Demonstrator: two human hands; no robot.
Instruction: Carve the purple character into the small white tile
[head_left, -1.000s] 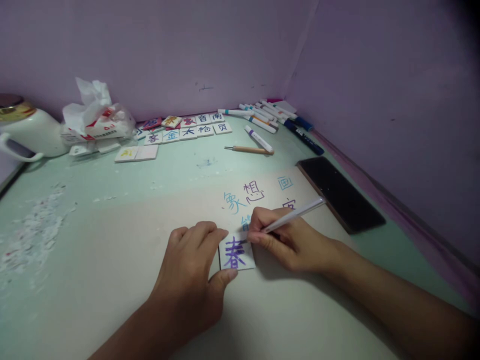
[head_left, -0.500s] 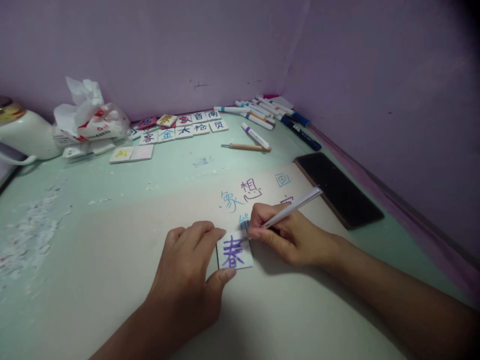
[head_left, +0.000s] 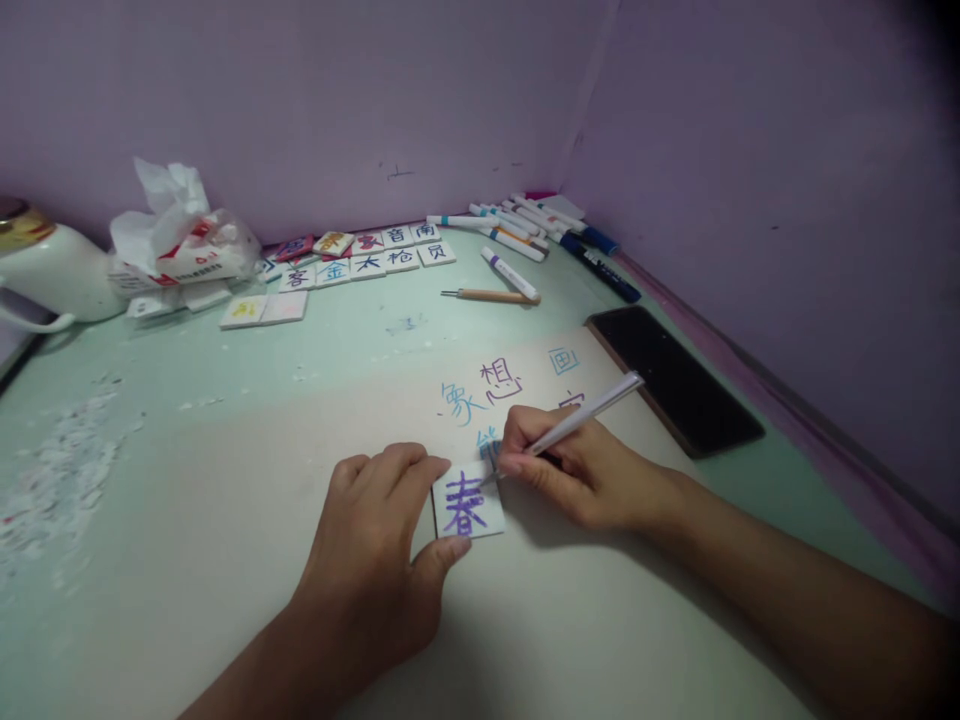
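A small white square block [head_left: 491, 505] with a purple Chinese character lies on the pale board [head_left: 247, 520]. My left hand [head_left: 382, 540] grips it by its left side, index finger at the top corner and thumb on the bottom edge. In my right hand [head_left: 566, 465] is a slim carving tool with a whitish handle [head_left: 592, 410], held like a pen and slanting up to the right. Its thin dark tip meets the block near the right end of the character's strokes. Blue and purple characters [head_left: 499, 378] are written on the board beyond my hands.
A black phone [head_left: 675, 380] lies right of my right hand. Behind are a wooden-handled gouge [head_left: 491, 296], several markers [head_left: 517, 240] and rows of character blocks [head_left: 367, 263]. Tissues [head_left: 184, 245], a white kettle [head_left: 60, 265] and pale shavings [head_left: 67, 480] are at left.
Both hands stay nearly where they were, on the same block and tool. The tool's tip has shifted very slightly; the whole view drifts a little.
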